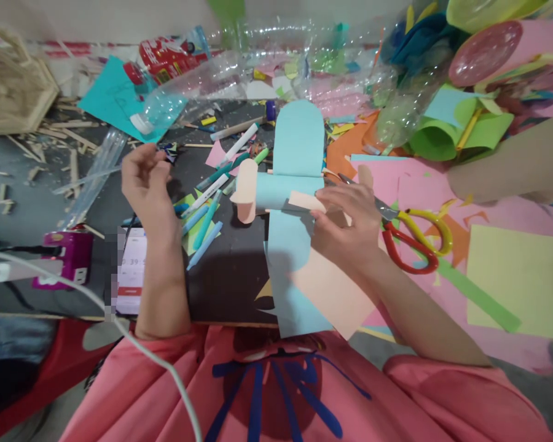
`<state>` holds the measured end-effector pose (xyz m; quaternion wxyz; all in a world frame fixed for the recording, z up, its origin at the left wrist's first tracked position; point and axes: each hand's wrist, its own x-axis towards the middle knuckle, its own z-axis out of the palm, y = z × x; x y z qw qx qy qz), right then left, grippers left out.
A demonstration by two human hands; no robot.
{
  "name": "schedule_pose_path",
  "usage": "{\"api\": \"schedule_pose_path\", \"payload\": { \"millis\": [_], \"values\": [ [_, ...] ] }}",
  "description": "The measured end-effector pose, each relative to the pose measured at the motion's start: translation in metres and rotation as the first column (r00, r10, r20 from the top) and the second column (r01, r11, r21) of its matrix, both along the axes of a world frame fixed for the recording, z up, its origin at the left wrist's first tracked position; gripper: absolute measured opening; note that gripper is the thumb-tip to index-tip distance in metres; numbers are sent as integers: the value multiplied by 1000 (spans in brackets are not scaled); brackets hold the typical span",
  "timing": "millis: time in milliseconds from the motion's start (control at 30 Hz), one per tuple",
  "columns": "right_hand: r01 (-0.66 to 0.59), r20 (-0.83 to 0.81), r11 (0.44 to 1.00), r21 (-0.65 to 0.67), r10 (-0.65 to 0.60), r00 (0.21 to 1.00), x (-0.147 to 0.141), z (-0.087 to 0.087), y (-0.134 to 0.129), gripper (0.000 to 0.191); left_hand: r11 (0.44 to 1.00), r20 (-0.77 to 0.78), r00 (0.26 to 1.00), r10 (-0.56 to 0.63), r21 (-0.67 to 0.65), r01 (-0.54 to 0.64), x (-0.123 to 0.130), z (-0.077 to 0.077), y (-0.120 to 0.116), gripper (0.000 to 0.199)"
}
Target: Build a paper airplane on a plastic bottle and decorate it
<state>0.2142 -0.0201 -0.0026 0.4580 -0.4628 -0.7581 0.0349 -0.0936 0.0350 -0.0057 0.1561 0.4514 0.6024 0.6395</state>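
My left hand (146, 178) is raised over the left side of the table with its fingers curled in. What it holds, if anything, I cannot make out; a small dark bit lies by its fingertips. Between the thumb and fingers of my right hand (350, 215) is a strip of peach paper (304, 201). Just beside it lies a light blue paper roll (281, 189) with a rounded blue flap (299, 138) above it. A rounded peach paper piece (246, 190) sits at the roll's left end. Under my right hand are a blue sheet (288, 276) and a peach sheet (336, 288).
Scissors (415, 239) with red and yellow handles lie right of my right hand. Several markers (207, 221) are scattered left of the roll. A phone (133, 270) and a purple socket block (64, 258) sit at left. Plastic bottles (188, 86) line the back; another person's arm (511, 159) reaches in.
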Motion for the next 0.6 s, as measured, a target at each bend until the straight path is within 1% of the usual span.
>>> {"api": "schedule_pose_path", "payload": {
  "millis": [33,67,100,133,167,200,233,267,300,367,433,500,600],
  "values": [
    [-5,-13,1000,4,5,1000,1,0,1,8,998,-82,996,32,-45,-36,-11,-5,4,37],
    [-13,-31,1000,12,13,999,1,0,2,8,989,-191,978,86,-105,-108,-20,-10,6,49],
    [-19,-49,1000,18,20,999,2,0,2,9,966,-299,945,131,-178,-190,-28,-13,7,64],
    [-21,-63,1000,20,22,998,3,-1,3,9,928,-362,914,185,-241,-283,-34,-16,7,76],
    [-15,-72,1000,15,16,997,3,-1,4,9,884,-396,891,220,-305,-354,-39,-18,5,82],
    [-6,-77,1000,2,6,997,4,-2,4,9,841,-414,879,235,-367,-398,-42,-19,4,80],
    [5,-83,1000,-20,-6,997,4,-3,5,9,805,-426,873,238,-416,-423,-43,-19,2,74],
    [12,-94,999,-43,-16,995,5,-4,5,10,783,-435,871,229,-450,-430,-44,-19,1,66],
    [14,-112,998,-63,-21,994,5,-4,5,11,775,-445,870,214,-465,-429,-45,-18,1,61],
    [-6,-163,997,-76,-6,987,6,-6,6,13,793,-463,865,195,-444,-417,-45,-17,0,62],
    [-24,-194,998,-65,11,981,7,-8,7,15,831,-479,858,186,-390,-398,-45,-16,1,63],
    [-5,-187,999,-45,-3,982,8,-9,8,17,852,-493,850,185,-350,-388,-46,-16,2,54],
    [71,-154,997,-39,-76,985,9,-10,9,19,859,-468,859,205,-334,-387,-49,-16,3,40]
  ]
}}
